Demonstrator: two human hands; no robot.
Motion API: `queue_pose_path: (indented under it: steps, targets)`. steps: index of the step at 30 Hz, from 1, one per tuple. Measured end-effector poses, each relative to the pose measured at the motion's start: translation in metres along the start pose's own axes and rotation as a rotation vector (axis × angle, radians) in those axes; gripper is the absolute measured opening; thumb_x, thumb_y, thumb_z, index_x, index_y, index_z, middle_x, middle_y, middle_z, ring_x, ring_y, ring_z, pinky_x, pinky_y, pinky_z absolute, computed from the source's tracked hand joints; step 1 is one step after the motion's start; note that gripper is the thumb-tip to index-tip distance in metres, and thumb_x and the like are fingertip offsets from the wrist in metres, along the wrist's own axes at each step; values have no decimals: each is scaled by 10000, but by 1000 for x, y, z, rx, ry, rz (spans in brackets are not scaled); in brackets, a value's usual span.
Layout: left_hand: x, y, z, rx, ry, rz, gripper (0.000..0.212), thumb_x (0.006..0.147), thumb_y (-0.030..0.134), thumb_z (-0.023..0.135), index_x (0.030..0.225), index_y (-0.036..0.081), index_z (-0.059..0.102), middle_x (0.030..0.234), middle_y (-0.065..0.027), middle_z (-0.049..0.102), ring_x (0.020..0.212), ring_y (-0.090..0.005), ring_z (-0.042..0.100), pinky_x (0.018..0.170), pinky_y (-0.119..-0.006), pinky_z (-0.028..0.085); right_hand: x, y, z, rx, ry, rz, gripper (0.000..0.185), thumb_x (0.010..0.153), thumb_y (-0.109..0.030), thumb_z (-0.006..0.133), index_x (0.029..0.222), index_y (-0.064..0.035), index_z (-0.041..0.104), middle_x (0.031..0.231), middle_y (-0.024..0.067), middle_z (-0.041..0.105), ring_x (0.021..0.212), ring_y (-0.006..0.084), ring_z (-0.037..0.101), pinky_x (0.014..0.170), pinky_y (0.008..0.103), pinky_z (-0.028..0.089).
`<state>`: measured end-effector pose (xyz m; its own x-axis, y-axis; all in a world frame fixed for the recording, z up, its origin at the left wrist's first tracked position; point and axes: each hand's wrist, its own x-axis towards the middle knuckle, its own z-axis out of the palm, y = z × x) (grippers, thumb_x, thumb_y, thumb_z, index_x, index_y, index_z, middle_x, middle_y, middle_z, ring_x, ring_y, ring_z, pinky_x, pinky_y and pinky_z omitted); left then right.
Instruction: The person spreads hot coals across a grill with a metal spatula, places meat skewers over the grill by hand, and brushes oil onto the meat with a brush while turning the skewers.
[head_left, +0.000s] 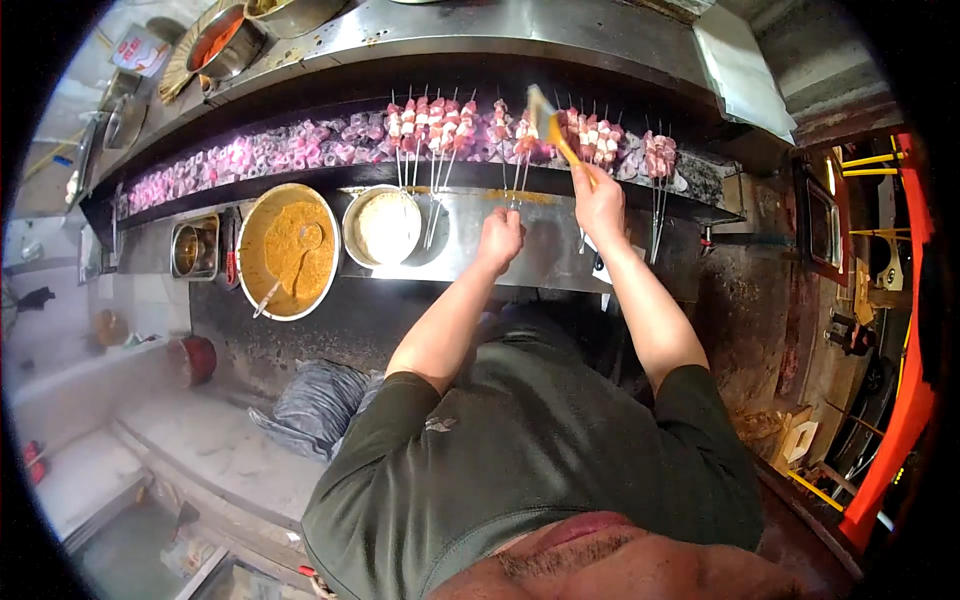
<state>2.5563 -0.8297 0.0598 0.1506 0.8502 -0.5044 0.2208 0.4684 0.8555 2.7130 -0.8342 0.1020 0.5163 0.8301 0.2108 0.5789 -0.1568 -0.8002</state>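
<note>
Metal skewers of raw meat chunks (442, 124) lie across a long charcoal grill (300, 180) in several bunches. My left hand (502, 236) is closed on the lower ends of a few skewers, whose meat (527, 133) rests over the coals. In my right hand (600, 202) is the yellow handle of a flat brush (555, 133); its pale head is over the meat just right of those skewers. Farther right, another bunch of meat skewers (660, 155) lies untouched, its handles pointing towards me.
On the near steel ledge (465, 262) stand a bowl of orange-brown seasoning (281, 240) with a spoon, a pot of pale contents (386, 226) and a small square metal container (195, 247). Glowing coals (232, 157) fill the grill's left part. A pot of red powder (225, 49) stands beyond it.
</note>
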Motion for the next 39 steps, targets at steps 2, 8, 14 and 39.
queue_pose_path:
  steps: [2, 8, 14, 39]
  targets:
    - [4, -4, 2, 37, 8, 11, 237, 876, 197, 391, 790, -3, 486, 566, -64, 504, 477, -155, 485, 439, -296, 380, -13, 5, 11, 101, -15, 120, 239, 858, -248, 574, 873, -14, 623, 597, 64, 551, 552, 159, 536, 536, 312, 431]
    - [9, -11, 4, -91, -19, -5, 284, 882, 216, 370, 763, -16, 481, 554, -71, 510, 444, -156, 473, 414, -312, 375, -44, 16, 59, 642, -83, 587, 164, 886, -220, 559, 810, -75, 541, 637, -33, 495, 543, 47, 416, 485, 199, 326]
    - [7, -6, 9, 181, 42, 176, 339, 886, 230, 365, 797, -56, 524, 674, -214, 586, 575, -300, 583, 548, -394, 449, -48, 36, 93, 535, 11, 442, 98, 816, -99, 601, 849, -43, 528, 707, -1, 531, 597, 76, 461, 542, 228, 391]
    - [14, -25, 21, -255, -82, 2, 311, 918, 272, 426, 862, 10, 585, 595, -11, 476, 499, -97, 427, 446, -254, 354, -48, 38, 85, 448, 116, 467, 83, 788, -40, 615, 799, -35, 533, 676, 15, 549, 585, 90, 492, 536, 236, 399]
